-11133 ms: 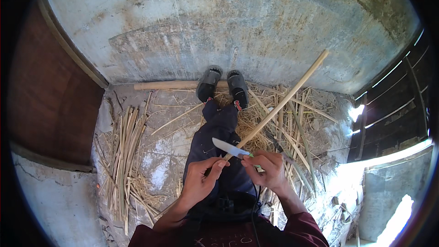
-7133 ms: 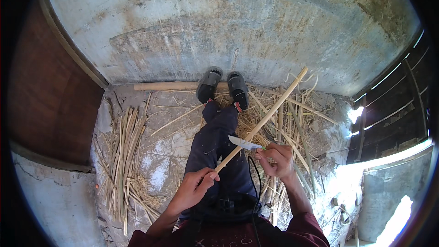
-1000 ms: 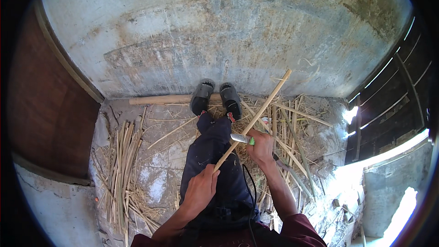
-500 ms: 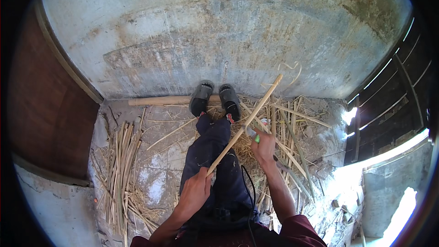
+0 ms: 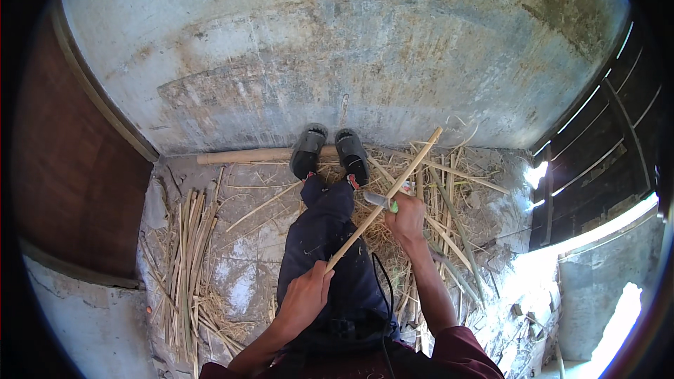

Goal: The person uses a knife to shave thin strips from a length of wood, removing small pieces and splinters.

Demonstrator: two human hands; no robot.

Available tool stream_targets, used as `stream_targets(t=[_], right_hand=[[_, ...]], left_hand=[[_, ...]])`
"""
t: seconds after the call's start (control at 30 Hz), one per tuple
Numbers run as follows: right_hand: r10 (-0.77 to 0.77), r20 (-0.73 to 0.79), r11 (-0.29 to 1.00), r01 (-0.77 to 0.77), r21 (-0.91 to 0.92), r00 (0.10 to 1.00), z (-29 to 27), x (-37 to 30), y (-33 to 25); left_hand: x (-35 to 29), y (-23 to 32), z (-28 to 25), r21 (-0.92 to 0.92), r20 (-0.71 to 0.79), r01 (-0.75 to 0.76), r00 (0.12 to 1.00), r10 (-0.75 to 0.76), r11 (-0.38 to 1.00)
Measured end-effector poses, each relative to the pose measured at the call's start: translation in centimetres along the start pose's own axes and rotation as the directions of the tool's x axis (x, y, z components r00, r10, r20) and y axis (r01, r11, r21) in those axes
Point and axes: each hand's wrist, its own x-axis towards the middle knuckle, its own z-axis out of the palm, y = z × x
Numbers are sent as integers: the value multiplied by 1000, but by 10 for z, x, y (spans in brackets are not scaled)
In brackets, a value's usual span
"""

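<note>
Left hand [image 5: 303, 300] clamps the near end of a long pale-yellow bamboo strip [image 5: 385, 198], which slants over the lap toward 1 o'clock and is steadied for cutting. Right hand [image 5: 407, 215] is closed on a short metal-bladed knife with green handle [image 5: 381, 201], edge against the strip mid-length. Loose cut strips [image 5: 184, 253] lie on the concrete floor [image 5: 239, 274] at 9 o'clock. No containers visible.

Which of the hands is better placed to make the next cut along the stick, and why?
Probably the right hand: it holds the knife against the stick, while the left hand grips the near end.
</note>
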Motion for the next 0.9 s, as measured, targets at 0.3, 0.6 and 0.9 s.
stream_targets(t=[0.3, 0.6, 0.9], right_hand=[[292, -88, 956, -291, 23, 952, 6, 10, 65], [164, -137, 985, -170, -34, 977, 15, 3, 64], [218, -45, 973, -220, -74, 975, -6, 28, 90]], left_hand=[[-10, -8, -5, -30, -42, -35, 999, 33, 999], [-16, -21, -5, 50, 48, 5, 999, -8, 999], [-31, -18, -1, 87, 71, 11, 997, -18, 996]])
